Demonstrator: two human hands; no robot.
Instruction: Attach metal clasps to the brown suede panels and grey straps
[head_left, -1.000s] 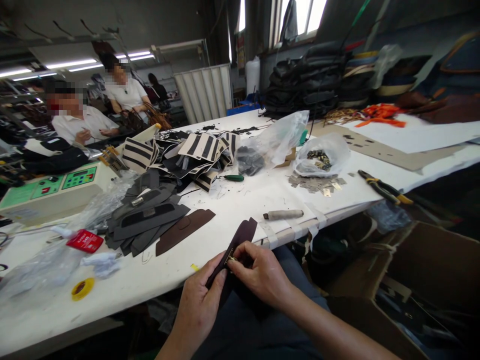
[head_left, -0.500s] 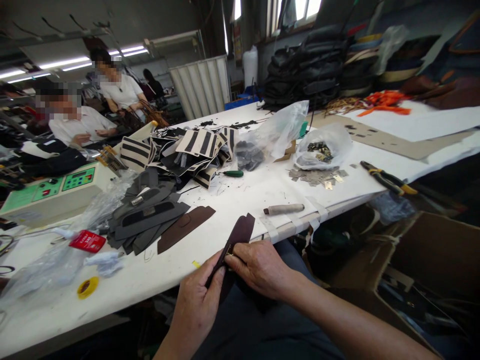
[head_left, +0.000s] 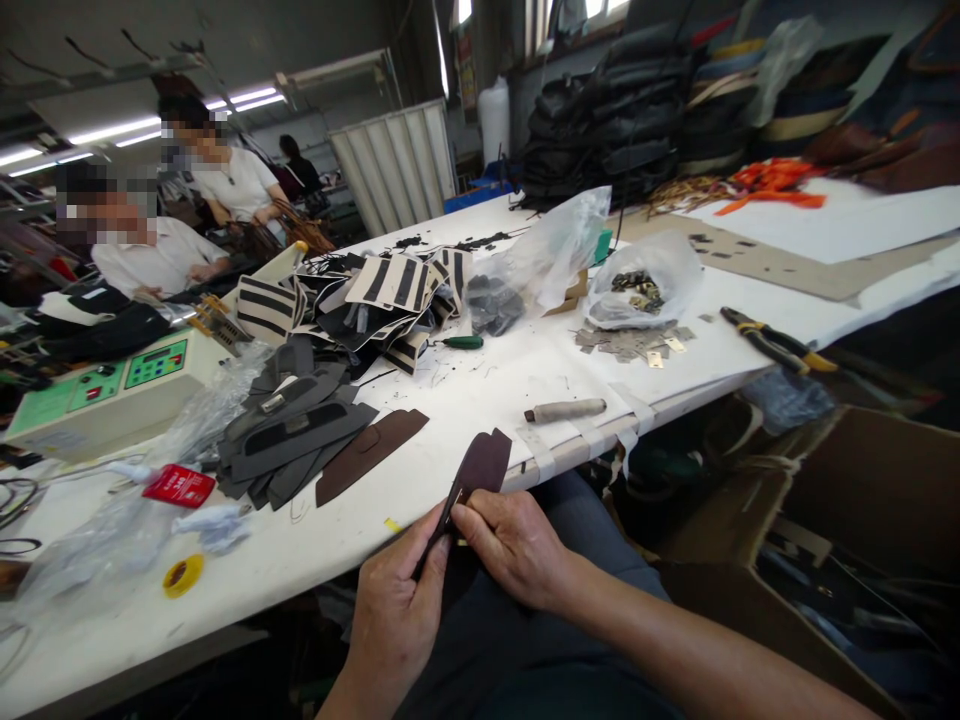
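My left hand [head_left: 397, 605] grips a dark brown leather piece [head_left: 484, 465] by its lower edge, thumb on one side and fingers on the other. It is held tilted upward just off the table's front edge. My right hand [head_left: 517, 545] is closed against the face of the same piece, thumb and forefinger pressed together. A gold-coloured glint shows by these fingertips, too small to identify. A matching brown leather piece [head_left: 371, 455] lies flat on the table, beside a pile of grey pieces [head_left: 300, 435].
On the white table [head_left: 450, 420] lie a wrapped rod-like tool [head_left: 566, 410], pliers [head_left: 776, 340], metal plates [head_left: 630, 345], a bag of metal fittings [head_left: 641, 290], a red glue bottle [head_left: 180, 486] and yellow tape [head_left: 183, 577]. An open cardboard box [head_left: 705, 580] stands right. Two people work at the back left.
My right hand has shifted slightly down along the leather piece, its fingers more curled. The left hand keeps its hold. The whole view has moved a little.
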